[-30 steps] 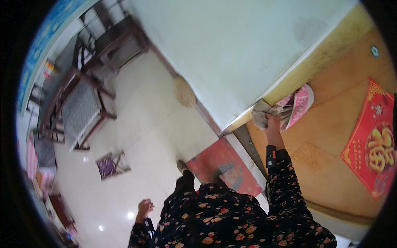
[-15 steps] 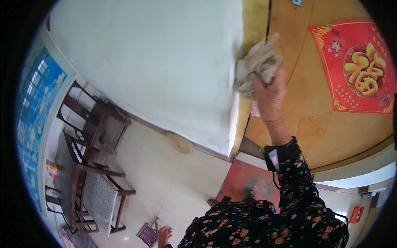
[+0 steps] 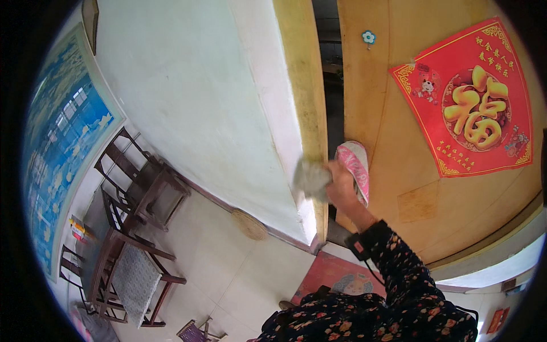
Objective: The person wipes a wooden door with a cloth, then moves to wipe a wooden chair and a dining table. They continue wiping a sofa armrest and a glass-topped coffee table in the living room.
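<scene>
My right hand [image 3: 340, 183] is closed on a crumpled grey-beige cloth [image 3: 312, 178], which is blurred by motion. The cloth lies against the yellowish door frame [image 3: 303, 85] where it meets the white wall edge. Just behind the hand, a pink and white fabric item [image 3: 355, 165] rests against the wooden door [image 3: 373, 108]; its exact kind is unclear. A dark gap runs between door and frame. My left hand is out of the picture.
A red poster [image 3: 476, 108] and a blue flower-shaped hook [image 3: 368, 37] are on the door. Dark wooden chairs [image 3: 137, 273] stand at left, below a large blue picture [image 3: 71, 131]. A red mat [image 3: 336, 276] lies at the doorway, and a round woven mat [image 3: 249, 224] leans by the wall base.
My right hand has moved the cloth down along the door frame. The view has shifted, showing a wider gap beside the door. My left hand has left the picture.
</scene>
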